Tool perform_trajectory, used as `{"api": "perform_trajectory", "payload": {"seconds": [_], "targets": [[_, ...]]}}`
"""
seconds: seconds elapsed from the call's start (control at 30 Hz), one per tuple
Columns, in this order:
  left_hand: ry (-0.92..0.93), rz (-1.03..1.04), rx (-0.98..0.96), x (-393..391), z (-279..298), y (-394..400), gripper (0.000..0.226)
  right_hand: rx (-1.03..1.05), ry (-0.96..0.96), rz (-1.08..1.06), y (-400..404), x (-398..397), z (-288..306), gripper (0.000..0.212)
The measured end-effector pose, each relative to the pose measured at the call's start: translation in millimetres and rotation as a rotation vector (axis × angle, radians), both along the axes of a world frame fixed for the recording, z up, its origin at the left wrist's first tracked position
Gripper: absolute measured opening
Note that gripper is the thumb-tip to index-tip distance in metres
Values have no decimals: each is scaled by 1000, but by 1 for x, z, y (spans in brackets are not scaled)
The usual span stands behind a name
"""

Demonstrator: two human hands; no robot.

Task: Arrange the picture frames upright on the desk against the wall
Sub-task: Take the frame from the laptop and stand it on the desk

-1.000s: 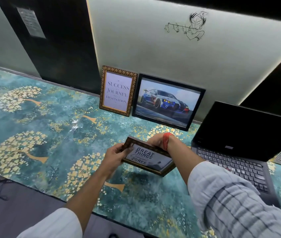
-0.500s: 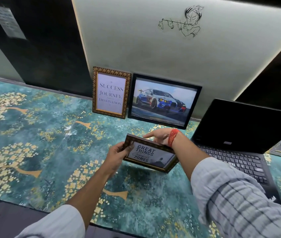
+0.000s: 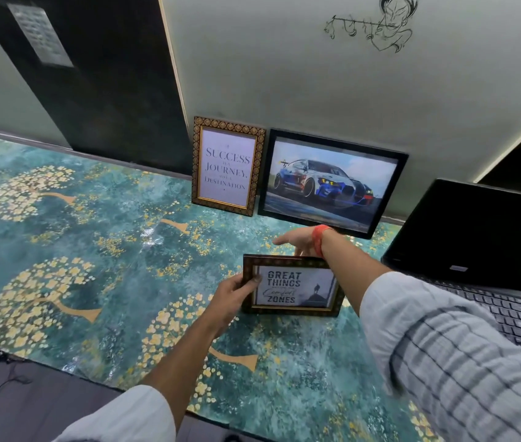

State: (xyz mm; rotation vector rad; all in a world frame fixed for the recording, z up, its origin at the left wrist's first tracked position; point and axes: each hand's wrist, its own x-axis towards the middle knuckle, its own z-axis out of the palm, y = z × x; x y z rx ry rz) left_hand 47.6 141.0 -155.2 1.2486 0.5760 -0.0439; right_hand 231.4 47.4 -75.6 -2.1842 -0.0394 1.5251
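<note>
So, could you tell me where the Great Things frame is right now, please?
In the head view, the Great Things frame stands mid-desk between both hands, in front of the car picture and left of the laptop.

Pale grey sleeves [image 3: 463,362] with dark check lines; red thread band [image 3: 320,239] on right wrist.

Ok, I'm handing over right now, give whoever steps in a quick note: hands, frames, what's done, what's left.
Left hand: gripping the left edge of the "Great Things" frame.
Right hand: reaching behind that frame's top edge, fingers spread; what it touches back there is hidden.
That frame sits upright mid-desk, well short of the wall.
Done: the "Success" frame and the car picture lean side by side against the wall.
Left: move the small frame back to the wall, probably left of the "Success" frame, since the laptop crowds the right.
</note>
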Motion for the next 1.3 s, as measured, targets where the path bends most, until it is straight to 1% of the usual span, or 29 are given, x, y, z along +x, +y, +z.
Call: {"api": "perform_trajectory", "payload": {"seconds": [0.03, 0.07, 0.1, 0.13, 0.2, 0.27, 0.3, 0.33, 0.4, 0.47, 0.53, 0.7, 0.83, 0.93, 1.0, 1.03, 1.13, 1.17, 1.27, 1.3], "targets": [[8, -11, -4, -1, 0, 1, 20, -48, -168, 79, 0, -2, 4, 69], [15, -16, -8, -1, -1, 2, 22, -89, -393, 119, -1, -2, 7, 64], [19, -19, -15, -2, 0, 2, 24, -88, -629, 101, -5, -4, 9, 54], [21, -24, -15, -1, -2, 3, 26, -27, -827, 24, -11, -6, 10, 45], [37, -30, -12, -1, -3, 3, 25, 174, -1105, -183, -27, -18, 6, 38], [47, -8, -16, -2, -3, 2, 22, 319, -1322, -341, -48, -33, -5, 31], [46, 2, 4, -3, -4, 1, 22, 378, -1375, -421, -59, -41, -13, 30], [48, 4, 46, -3, -7, 0, 22, 425, -1376, -504, -68, -48, -23, 29], [57, -12, 114, -6, -13, -1, 21, 485, -1261, -622, -82, -64, -45, 29], [78, -16, 111, -8, -17, -4, 19, 531, -1078, -653, -89, -76, -61, 31], [92, -21, 112, -8, -16, -6, 18, 519, -974, -665, -95, -79, -71, 34], [79, -76, 159, -1, -12, -8, 15, 439, -921, -615, -108, -74, -76, 32], [84, -158, 259, -4, -8, -13, 16, 399, -891, -586, -119, -78, -75, 43], [119, -178, 297, -7, -9, -13, 14, 393, -873, -582, -121, -79, -77, 45], [128, -179, 297, -7, -7, -12, 13, 392, -850, -590, -120, -79, -77, 43], [132, -174, 294, -6, -4, -14, 14, 403, -841, -586, -122, -79, -76, 39], [147, -156, 286, -5, 3, -16, 21, 456, -791, -626, -128, -75, -74, 18], [145, -142, 299, -6, 4, -15, 25, 473, -783, -639, -130, -74, -71, 20], [102, -95, 426, -8, 12, -7, 53, 511, -834, -662, -136, -70, -54, 41], [73, -54, 448, -7, 19, -5, 58, 535, -861, -669, -137, -68, -46, 45]]}}
